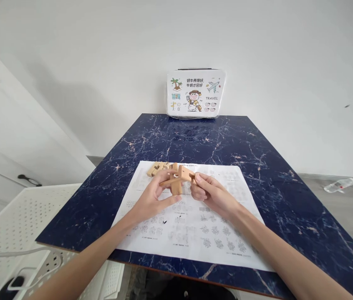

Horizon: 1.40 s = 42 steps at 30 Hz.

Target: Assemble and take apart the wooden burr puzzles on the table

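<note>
My left hand is closed round notched wooden puzzle pieces, which cross each other above a printed sheet. Between the fingers of my right hand is the end of another wooden puzzle piece, tilted and meeting the ones on the left. Whether they interlock I cannot tell. Just behind my left fingers, more notched wooden pieces lie on the sheet, some with dark marks. The paper sheet shows rows of small assembly drawings, partly covered by my hands.
A dark blue marbled table carries the sheet. At its far edge, a white case with cartoon prints leans by the wall. A white perforated shelf with a cable stands left. A clear plastic bottle lies at right.
</note>
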Available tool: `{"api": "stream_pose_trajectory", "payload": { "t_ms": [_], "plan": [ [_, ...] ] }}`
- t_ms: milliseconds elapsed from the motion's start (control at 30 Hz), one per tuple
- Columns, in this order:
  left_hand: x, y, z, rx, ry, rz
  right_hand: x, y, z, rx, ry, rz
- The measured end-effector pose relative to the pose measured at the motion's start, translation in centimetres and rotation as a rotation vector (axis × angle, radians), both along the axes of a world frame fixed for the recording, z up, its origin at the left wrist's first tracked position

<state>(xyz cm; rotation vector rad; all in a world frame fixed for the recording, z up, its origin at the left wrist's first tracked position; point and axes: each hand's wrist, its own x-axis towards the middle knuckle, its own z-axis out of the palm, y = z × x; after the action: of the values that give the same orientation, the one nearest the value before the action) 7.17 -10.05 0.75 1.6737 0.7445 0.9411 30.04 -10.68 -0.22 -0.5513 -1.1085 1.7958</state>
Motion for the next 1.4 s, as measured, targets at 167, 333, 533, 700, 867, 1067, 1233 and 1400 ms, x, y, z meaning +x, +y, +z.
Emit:
{"api": "stream_pose_trajectory", "payload": {
  "t_ms": [167, 333, 533, 700, 867, 1067, 1233, 1400],
  "plan": [
    [0.1, -0.3, 0.1, -0.026, -0.004, 0.039, 0.1, 0.0, 0.1, -0.011, -0.016, -0.007],
    [0.1, -0.3, 0.4, -0.06, 0.072, 0.045, 0.2, -0.2, 0.3, -0.021, -0.03, 0.015],
    [0.0, 0.0, 0.1, -0.018, 0.095, 0.074, -0.2, -0.3, 0.2, -0.054, -0.041, 0.042],
    [-0.1, 0.0, -0.4, 0.069, 0.112, 0.083, -0.9, -0.4, -0.7, -0.053, -0.036, 0.091],
    [-0.2, 0.0, -0.5, 0.122, 0.144, 0.094, -0.8, -0.5, -0.8, 0.022, -0.079, 0.066],
    [-0.3, -0.4, -0.5, 0.145, 0.175, 0.087, -0.9, -0.9, -0.7, 0.106, -0.158, 0.05],
    [0.1, -0.5, -0.1, 0.138, 0.165, 0.07, -1.3, -1.1, -0.8, 0.078, -0.122, 0.041],
    [0.0, -0.2, -0.3, 0.257, 0.159, 0.111, -1.5, -1.4, -0.6, 0.033, -0.062, 0.046]
  ]
}}
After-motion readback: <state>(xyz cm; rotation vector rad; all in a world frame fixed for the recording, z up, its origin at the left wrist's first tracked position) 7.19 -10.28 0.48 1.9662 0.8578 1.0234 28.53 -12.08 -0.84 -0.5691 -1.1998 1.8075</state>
